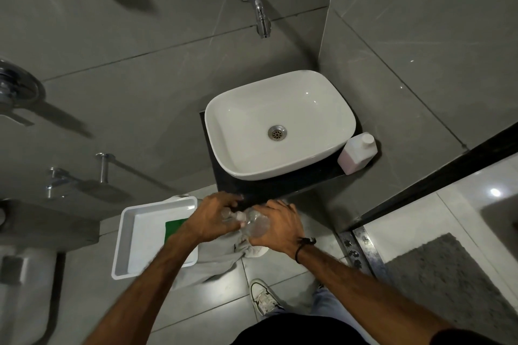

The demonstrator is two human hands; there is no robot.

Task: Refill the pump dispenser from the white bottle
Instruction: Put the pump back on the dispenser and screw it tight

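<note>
A clear pump dispenser lies roughly sideways between both hands, below the front edge of the dark counter. My right hand is wrapped around its transparent body. My left hand grips its pump end, and my fingers hide the pump head. The white bottle, capped and showing pinkish contents, stands upright on the counter at the basin's right corner, well away from both hands.
A white basin sits on the dark counter under a wall tap. A white tray with a green item stands at left. A grey cloth hangs below my hands. A mat lies at right.
</note>
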